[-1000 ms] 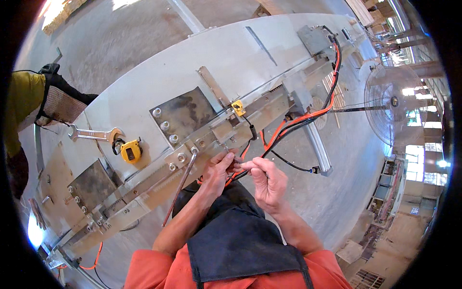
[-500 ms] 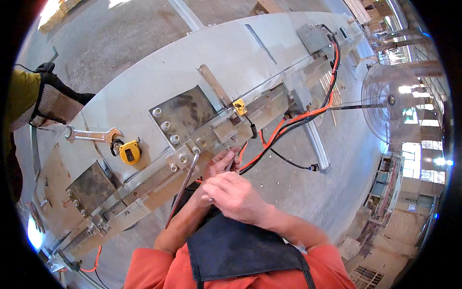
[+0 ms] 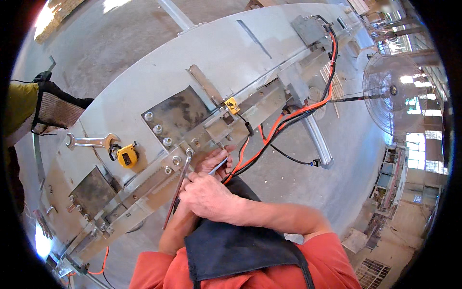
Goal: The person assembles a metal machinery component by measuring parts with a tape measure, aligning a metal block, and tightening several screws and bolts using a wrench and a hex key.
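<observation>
Slim, straight, pale-grey rod (image 3: 219, 166) slants between the hands, just off the off-white table's (image 3: 207, 53) near edge. Right hand (image 3: 207, 195) wrapped round its lower end; left hand (image 3: 214, 160) curled by the upper, grip unclear. Silver bolts (image 3: 157, 129) sit in place; rod work looks unfinished.

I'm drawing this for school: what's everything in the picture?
Table: 1, pale grey, across middle
Wrench: 1, silver, on table
Tape measure: 1, yellow, beside wrench
Dark plates: 2, grey-black, on table
Long rod: 1, brown, middle
Thin rod: 1, pale grey, middle
Cables: several, orange and black, right of middle
Fan: 1, grey, far right
Mesh item: 1, tan and black, left
Workshop background: cluttered, too small to count, right
Apron: 1, dark blue, bottom
Sleeves: 2, red, bottom
Left hand: 1, bare, by thin rod
Right hand: 1, bare, by thin rod
</observation>
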The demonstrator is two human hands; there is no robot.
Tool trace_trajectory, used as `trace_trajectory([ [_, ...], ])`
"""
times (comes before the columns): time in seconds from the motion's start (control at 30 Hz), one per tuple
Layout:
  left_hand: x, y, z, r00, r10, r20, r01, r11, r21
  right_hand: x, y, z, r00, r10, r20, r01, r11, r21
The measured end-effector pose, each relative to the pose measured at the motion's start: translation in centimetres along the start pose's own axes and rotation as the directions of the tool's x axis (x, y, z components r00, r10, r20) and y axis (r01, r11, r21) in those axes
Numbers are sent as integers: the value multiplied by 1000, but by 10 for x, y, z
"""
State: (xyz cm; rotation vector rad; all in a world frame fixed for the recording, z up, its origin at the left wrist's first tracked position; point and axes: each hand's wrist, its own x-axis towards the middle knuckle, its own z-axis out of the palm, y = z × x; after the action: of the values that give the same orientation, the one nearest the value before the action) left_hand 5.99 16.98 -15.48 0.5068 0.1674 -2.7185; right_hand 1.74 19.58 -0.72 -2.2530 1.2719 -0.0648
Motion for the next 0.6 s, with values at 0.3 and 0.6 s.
trace_trajectory([
  [0.3,-9,-7,17,978,154,-138,-129,976,176,-21,9,-3,988,-101,-114,110,991,71],
  [0.6,-3,-10,-9,999,-12,35,20,971,-239,1,-1,12,997,-70,-29,69,996,-61],
])
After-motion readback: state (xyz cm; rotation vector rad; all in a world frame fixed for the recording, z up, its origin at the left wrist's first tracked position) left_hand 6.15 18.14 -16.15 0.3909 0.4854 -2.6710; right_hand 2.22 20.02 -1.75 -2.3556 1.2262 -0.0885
